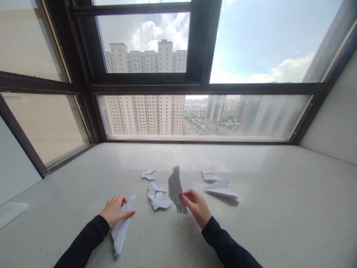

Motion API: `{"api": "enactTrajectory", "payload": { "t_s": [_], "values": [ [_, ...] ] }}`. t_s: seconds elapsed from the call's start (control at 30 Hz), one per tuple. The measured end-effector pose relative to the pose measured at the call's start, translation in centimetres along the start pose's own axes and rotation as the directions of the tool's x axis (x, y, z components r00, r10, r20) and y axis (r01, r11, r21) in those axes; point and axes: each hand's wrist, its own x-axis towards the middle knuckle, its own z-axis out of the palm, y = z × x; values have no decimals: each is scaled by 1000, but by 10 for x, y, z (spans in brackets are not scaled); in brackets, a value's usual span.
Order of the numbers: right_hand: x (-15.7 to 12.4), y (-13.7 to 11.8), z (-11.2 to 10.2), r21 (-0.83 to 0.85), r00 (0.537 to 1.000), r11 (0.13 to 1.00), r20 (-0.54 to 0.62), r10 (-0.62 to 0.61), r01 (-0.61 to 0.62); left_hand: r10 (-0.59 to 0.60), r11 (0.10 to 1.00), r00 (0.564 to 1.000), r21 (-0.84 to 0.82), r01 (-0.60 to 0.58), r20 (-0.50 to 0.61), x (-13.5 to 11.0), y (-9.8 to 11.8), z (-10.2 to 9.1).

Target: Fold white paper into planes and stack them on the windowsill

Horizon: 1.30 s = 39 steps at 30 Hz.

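Observation:
My left hand [115, 210] rests on a long folded white paper plane [122, 229] lying on the pale stone sill [251, 223], fingers curled over its upper end. My right hand [196, 206] pinches a folded white paper piece [175, 188] and holds it upright above the sill. Between the hands lies a small folded paper figure [157, 197]. Both arms wear dark sleeves.
More folded papers lie further back: a small one [148, 174] at centre left, another [211, 174] at right and a larger paper plane [222, 189] beside it. A dark-framed window [200, 87] bounds the sill behind and at left; a wall rises at right.

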Motion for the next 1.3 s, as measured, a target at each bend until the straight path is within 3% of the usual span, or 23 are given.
{"api": "enactTrajectory", "payload": {
  "t_s": [0.07,0.17,0.23,0.3,0.37,0.43,0.53,0.67,0.9,1.0,1.07,1.13,1.23,1.3],
  "values": [
    [-2,-4,2,85,1000,996,13,-5,4,20,996,996,-92,-13,84,1,9,1],
    [-4,-10,5,146,999,989,32,-7,2,58,894,987,-448,15,149,4,36,3],
    [-6,-14,5,171,999,985,45,-15,8,104,667,980,-743,58,170,5,59,9],
    [-7,-15,6,183,998,983,56,-24,14,97,388,988,-919,71,118,2,81,20],
    [-7,-15,5,162,997,987,72,-26,14,105,185,988,-978,95,116,-3,98,35],
    [-8,-14,6,90,996,996,84,-25,17,145,58,982,-992,116,123,-9,106,49],
    [-10,-12,7,-132,997,990,61,-46,54,222,-27,966,-989,142,133,-16,107,60],
    [-15,-15,10,-422,990,896,19,-143,138,268,-93,956,-985,147,117,-21,104,59],
    [-24,-27,14,-648,962,721,68,-265,245,291,-250,954,-957,145,69,-27,112,60],
    [-25,-22,17,-642,958,725,58,-279,250,271,-278,962,-954,116,37,-28,114,66],
    [-23,-16,19,-569,967,791,28,-253,224,264,-263,964,-961,89,17,-28,114,70],
    [-19,-12,18,-433,984,884,78,-159,177,291,-184,957,-982,51,-5,-26,112,71],
    [-14,-21,9,-409,964,895,255,-76,179,342,105,932,-980,-167,-122,-24,105,58],
    [-14,-35,-1,-577,939,759,316,-134,303,361,391,885,-813,-431,-295,-24,99,41]
  ]
}}
